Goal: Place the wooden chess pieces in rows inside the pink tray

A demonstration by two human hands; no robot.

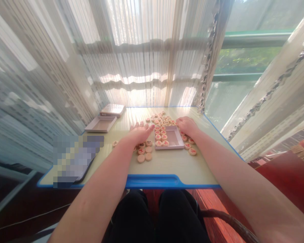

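Though blurry, pale round pieces (164, 137), seemingly red-marked.

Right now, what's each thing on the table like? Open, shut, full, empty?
Tray: open, partly filled, discs along its left side.
Loose discs: scattered around it, many marked side up.
Left hand: flat, fingers out, over loose discs.
Right hand: curled over loose discs; grip hidden.
Far box: open, empty.
Curtain: drawn, with a gap at the right.
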